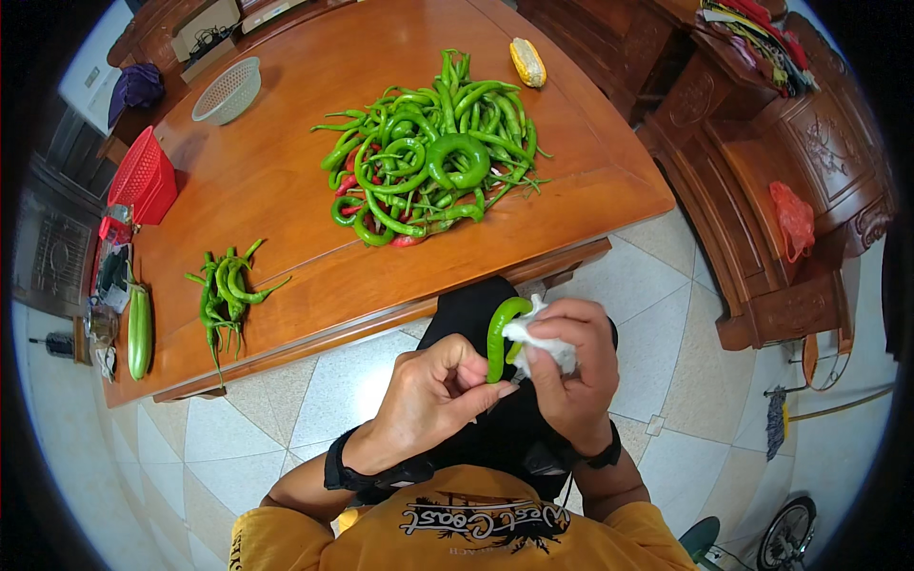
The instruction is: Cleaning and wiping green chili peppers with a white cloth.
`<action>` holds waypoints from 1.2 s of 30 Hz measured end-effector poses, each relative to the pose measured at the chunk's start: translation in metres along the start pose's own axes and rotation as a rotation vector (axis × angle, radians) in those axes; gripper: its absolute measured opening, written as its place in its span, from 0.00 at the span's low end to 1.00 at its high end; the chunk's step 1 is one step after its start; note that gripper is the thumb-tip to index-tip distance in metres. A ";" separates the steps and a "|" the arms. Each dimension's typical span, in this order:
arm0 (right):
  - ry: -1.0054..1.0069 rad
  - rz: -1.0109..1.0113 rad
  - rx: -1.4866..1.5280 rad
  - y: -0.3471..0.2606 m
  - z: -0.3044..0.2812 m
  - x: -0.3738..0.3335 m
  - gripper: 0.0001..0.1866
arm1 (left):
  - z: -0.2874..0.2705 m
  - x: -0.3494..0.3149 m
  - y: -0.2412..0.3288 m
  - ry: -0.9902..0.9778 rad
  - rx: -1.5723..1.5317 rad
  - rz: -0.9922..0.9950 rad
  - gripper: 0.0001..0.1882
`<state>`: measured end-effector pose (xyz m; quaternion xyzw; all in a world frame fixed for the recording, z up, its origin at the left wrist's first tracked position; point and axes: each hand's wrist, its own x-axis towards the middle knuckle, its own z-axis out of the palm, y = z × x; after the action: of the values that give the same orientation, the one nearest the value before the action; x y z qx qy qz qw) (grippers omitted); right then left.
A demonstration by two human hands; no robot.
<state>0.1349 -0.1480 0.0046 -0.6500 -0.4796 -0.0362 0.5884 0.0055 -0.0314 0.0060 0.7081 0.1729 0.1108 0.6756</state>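
Apparently you are wiping a curved green pepper (497, 341) over your lap (462, 312), just off the table (271, 176). Your left hand (430, 392) is pinching its lower end, fingers curled; your right hand (578, 373) is gripping a bunched white cloth (562, 356) against its side. Judgement: the next move is calling for gently rotating the pepper, bringing its other side under the cloth.

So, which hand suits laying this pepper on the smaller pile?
Probably the left hand: it pinches the green pepper and is nearer the smaller pile, while the right hand holds a white cloth or tissue.
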 end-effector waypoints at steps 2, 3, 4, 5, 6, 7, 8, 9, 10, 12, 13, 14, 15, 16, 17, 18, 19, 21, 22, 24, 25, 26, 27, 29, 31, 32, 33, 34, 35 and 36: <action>-0.048 0.010 0.019 -0.002 0.000 -0.001 0.13 | -0.001 0.000 0.000 0.006 -0.055 -0.033 0.10; -0.093 0.013 0.060 -0.003 0.000 -0.003 0.13 | -0.001 0.001 0.000 0.009 -0.111 -0.068 0.10; -0.138 0.015 0.102 -0.004 0.000 -0.004 0.13 | -0.001 0.001 0.000 0.006 -0.112 -0.068 0.10; -0.136 0.034 0.125 -0.005 -0.001 -0.006 0.13 | -0.002 0.002 0.001 0.002 -0.201 -0.084 0.09; -0.137 0.034 0.127 -0.004 -0.001 -0.006 0.13 | -0.003 0.002 0.002 0.001 -0.290 -0.100 0.08; -0.144 0.008 0.130 -0.003 -0.002 -0.006 0.13 | -0.004 0.002 0.004 0.002 -0.289 -0.101 0.08; -0.150 -0.019 0.133 -0.003 -0.002 -0.006 0.14 | -0.005 0.003 0.006 -0.012 -0.320 -0.130 0.07; -0.151 -0.019 0.132 -0.003 -0.003 -0.006 0.14 | -0.006 0.003 0.007 -0.028 -0.353 -0.159 0.06; -0.172 -0.031 0.137 -0.003 -0.003 -0.006 0.14 | -0.007 0.004 0.007 -0.028 -0.353 -0.159 0.06; -0.194 -0.044 0.142 -0.002 -0.004 -0.005 0.13 | -0.009 0.004 0.007 -0.059 -0.378 -0.192 0.06; -0.125 -0.048 0.071 -0.001 -0.004 -0.004 0.13 | -0.010 0.004 0.007 -0.059 -0.378 -0.192 0.06; -0.056 -0.052 0.000 0.001 -0.005 -0.003 0.13 | -0.011 0.004 0.006 -0.100 -0.408 -0.195 0.06; -0.003 -0.014 -0.015 0.002 -0.005 -0.002 0.13 | -0.012 0.004 0.006 -0.140 -0.437 -0.199 0.06; -0.003 -0.014 -0.015 0.003 -0.005 -0.003 0.13 | -0.012 0.005 0.007 -0.140 -0.437 -0.199 0.06; 0.045 0.007 -0.026 0.005 -0.006 -0.003 0.13 | -0.012 0.004 0.009 -0.145 -0.442 -0.241 0.06; 0.093 0.028 -0.037 0.007 -0.006 -0.004 0.13 | -0.013 0.005 0.009 -0.149 -0.448 -0.283 0.06; 0.085 0.030 -0.031 0.007 -0.006 -0.004 0.13 | -0.014 0.005 0.009 -0.148 -0.448 -0.284 0.06; 0.064 0.021 -0.010 0.006 -0.005 -0.004 0.13 | -0.017 0.006 0.008 -0.175 -0.470 -0.315 0.06; 0.043 0.012 0.011 0.005 -0.004 -0.005 0.13 | -0.017 0.006 0.009 -0.175 -0.470 -0.316 0.06; -0.003 -0.005 0.022 0.002 -0.003 -0.006 0.14 | -0.017 0.006 0.010 -0.182 -0.496 -0.332 0.08; -0.048 -0.023 0.032 0.000 -0.002 -0.007 0.14 | -0.017 0.006 0.010 -0.184 -0.496 -0.332 0.08; -0.081 -0.031 0.063 -0.001 0.001 -0.008 0.15 | -0.017 0.006 0.011 -0.191 -0.508 -0.324 0.09; -0.103 -0.042 0.080 0.000 0.003 -0.008 0.15 | -0.017 0.006 0.010 -0.197 -0.520 -0.316 0.10; -0.125 -0.054 0.098 0.000 0.003 -0.008 0.15 | -0.018 0.006 0.010 -0.208 -0.507 -0.322 0.10; -0.049 -0.044 0.022 0.001 0.000 -0.006 0.15 | -0.018 0.006 0.011 -0.219 -0.495 -0.328 0.10; -0.049 -0.044 0.022 0.001 0.000 -0.006 0.15 | -0.017 0.005 0.012 -0.240 -0.479 -0.354 0.10; -0.013 -0.024 0.003 0.001 0.000 -0.005 0.14 | -0.017 0.005 0.013 -0.260 -0.463 -0.381 0.10; 0.024 -0.004 -0.016 0.001 0.000 -0.005 0.14 | -0.017 0.005 0.013 -0.260 -0.463 -0.380 0.10; 0.024 -0.005 -0.016 0.001 0.000 -0.005 0.14 | -0.017 0.005 0.013 -0.258 -0.467 -0.374 0.10; -0.006 -0.001 0.001 0.001 -0.001 -0.006 0.14 | -0.017 0.005 0.013 -0.256 -0.471 -0.367 0.10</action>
<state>0.1329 -0.1515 0.0007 -0.6495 -0.4817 -0.0342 0.5873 0.0051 -0.0140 0.0197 0.4973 0.1808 -0.0660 0.8460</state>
